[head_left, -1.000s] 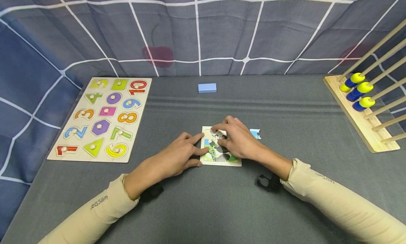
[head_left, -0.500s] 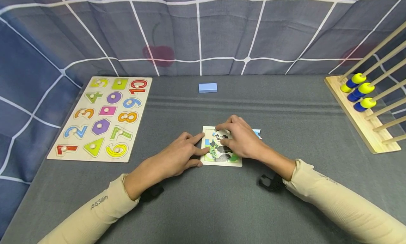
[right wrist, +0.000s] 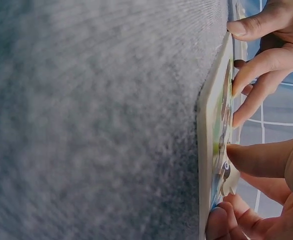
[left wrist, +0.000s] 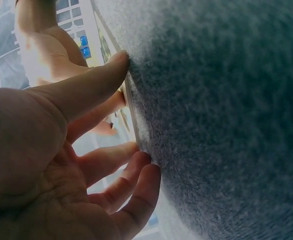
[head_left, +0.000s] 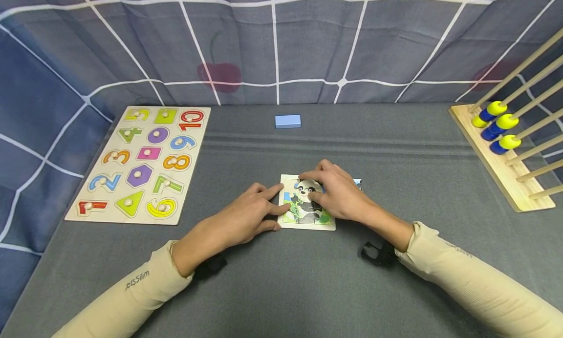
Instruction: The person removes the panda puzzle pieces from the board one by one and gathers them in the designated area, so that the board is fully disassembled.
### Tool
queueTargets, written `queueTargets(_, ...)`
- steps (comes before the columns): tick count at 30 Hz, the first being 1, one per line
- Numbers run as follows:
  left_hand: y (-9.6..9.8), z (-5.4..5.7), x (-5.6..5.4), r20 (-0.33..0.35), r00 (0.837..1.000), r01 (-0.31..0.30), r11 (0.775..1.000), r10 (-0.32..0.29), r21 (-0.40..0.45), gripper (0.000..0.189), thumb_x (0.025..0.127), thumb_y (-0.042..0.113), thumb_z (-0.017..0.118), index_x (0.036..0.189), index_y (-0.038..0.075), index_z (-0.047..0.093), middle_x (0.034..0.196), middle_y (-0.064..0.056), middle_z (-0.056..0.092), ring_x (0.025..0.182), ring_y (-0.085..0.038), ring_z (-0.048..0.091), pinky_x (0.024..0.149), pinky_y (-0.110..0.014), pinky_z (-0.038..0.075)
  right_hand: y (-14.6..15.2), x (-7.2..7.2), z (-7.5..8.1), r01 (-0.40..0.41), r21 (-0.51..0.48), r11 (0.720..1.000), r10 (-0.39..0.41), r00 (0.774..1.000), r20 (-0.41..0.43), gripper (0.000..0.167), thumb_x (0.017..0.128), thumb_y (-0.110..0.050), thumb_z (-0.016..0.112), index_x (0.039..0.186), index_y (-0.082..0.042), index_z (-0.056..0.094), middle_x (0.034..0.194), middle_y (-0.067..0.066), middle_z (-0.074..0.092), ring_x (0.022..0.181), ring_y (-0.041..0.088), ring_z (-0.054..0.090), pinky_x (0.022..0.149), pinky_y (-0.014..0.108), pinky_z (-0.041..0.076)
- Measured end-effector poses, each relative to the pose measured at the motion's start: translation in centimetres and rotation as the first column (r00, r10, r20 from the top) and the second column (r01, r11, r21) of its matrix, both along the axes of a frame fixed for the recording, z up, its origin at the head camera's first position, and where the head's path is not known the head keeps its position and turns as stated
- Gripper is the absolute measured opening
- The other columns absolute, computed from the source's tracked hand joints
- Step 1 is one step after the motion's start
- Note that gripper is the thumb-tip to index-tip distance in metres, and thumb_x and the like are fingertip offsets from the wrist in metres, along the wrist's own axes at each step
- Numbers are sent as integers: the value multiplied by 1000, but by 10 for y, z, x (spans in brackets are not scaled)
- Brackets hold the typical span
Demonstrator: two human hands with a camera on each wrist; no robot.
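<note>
A small panda jigsaw puzzle board [head_left: 308, 226] with a pale wooden frame lies on the dark grey cloth in the head view. My left hand [head_left: 246, 216] rests at its left side, fingers extended, with fingertips on the frame and thumb at the near left corner. My right hand [head_left: 336, 191] is over the upper right part, pinching the panda-face puzzle piece [head_left: 303, 187] between thumb and fingers. In the right wrist view that piece [right wrist: 229, 185] sits slightly raised at one edge above the board. Another blue puzzle piece [head_left: 358, 182] shows partly from behind the right hand.
At the left lies a number-and-shape peg board [head_left: 140, 167]. A blue block [head_left: 288, 122] sits near the back curtain. On the right stands a wooden bead rack [head_left: 501, 157] with yellow and blue beads. A black wrist strap part [head_left: 378, 254] hangs under the right wrist.
The right hand has shifted slightly right and the panda-face piece has come down flatter over the board, its face now showing. More of the blue piece is covered. The left hand stays put.
</note>
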State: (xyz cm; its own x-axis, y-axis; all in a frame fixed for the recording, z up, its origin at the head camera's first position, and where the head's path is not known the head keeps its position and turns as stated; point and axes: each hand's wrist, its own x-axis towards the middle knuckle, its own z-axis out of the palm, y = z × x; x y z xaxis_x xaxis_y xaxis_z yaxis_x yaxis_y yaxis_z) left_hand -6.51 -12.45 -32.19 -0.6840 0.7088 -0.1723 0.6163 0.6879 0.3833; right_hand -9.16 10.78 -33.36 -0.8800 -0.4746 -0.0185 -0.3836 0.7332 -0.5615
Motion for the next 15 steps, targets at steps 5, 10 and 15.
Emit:
queueTargets(5, 0, 0, 0, -9, 1000, 4, 1000, -4, -2, 47, 89, 27, 74, 133, 12, 64, 152, -22, 37, 113, -32, 49, 94, -44, 43, 1, 0, 1, -14, -17, 1000, 14, 1000, 5, 41, 86, -3, 72, 127, -10, 68, 102, 7, 55, 83, 21, 48, 73, 38, 38)
queueTargets(10, 0, -1, 0, -17, 1000, 2, 1000, -2, 1, 47, 89, 27, 74, 132, 12, 65, 152, -22, 37, 113, -32, 49, 94, -44, 44, 4, -1, 3, -25, -31, 999, 25, 1000, 4, 45, 84, 6, 64, 124, -11, 69, 101, 8, 55, 83, 21, 47, 71, 37, 38)
queueTargets(15, 0, -1, 0, -11, 1000, -1, 1000, 1, 2, 47, 89, 27, 74, 133, 13, 64, 152, -22, 37, 113, -32, 49, 94, -44, 43, 7, -2, 3, -41, -48, 998, 42, 999, 9, 43, 85, 5, 62, 123, -13, 70, 92, 4, 56, 77, 19, 48, 67, 36, 38)
